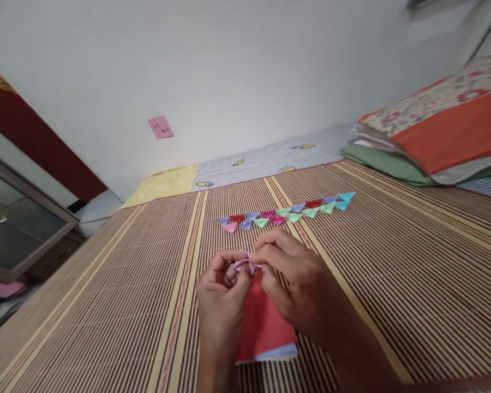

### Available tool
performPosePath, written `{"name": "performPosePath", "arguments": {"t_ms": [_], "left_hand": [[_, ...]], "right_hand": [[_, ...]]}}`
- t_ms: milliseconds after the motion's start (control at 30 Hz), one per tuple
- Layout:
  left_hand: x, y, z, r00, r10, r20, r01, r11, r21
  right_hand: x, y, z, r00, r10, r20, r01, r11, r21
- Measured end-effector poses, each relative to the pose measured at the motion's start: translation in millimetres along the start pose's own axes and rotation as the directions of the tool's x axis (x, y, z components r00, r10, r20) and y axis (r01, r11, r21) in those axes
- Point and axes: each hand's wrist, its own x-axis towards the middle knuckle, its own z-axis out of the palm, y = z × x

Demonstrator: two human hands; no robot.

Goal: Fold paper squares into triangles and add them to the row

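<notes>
A small folded piece of pink paper (253, 267) is pinched between the fingertips of both hands. My left hand (225, 286) grips its left side, thumb and forefinger pressed together. From the right, my right hand (290, 273) closes its fingertips on the same piece, covering part of it. Below the hands lies a stack of paper with a red sheet (265, 322) on top and paler sheets showing at the near edge. Beyond the hands, folded paper triangles (277, 220) in several colours lie in two slanting rows on the striped mat (147, 305).
Folded bedding (445, 131) in orange, floral and green is piled at the far right. A checked cloth (245, 166) and a yellow cloth (163, 183) run along the wall. A pink note (160, 127) is on the wall, and a framed glass panel (16, 218) stands at the left.
</notes>
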Motion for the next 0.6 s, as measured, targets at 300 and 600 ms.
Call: {"name": "performPosePath", "arguments": {"t_ms": [300, 600], "left_hand": [[1.0, 1.7, -3.2, 0.999, 0.002, 0.048, 0.0, 1.0, -0.022], [4.1, 1.5, -5.3, 0.997, -0.022, 0.073, 0.023, 1.0, -0.014]], "right_hand": [[-0.4, -7.6, -0.1, 0.997, -0.021, 0.071, 0.026, 0.998, -0.06], [-4.6, 7.2, 7.3, 0.993, 0.022, 0.119, 0.005, 0.976, -0.219]]}}
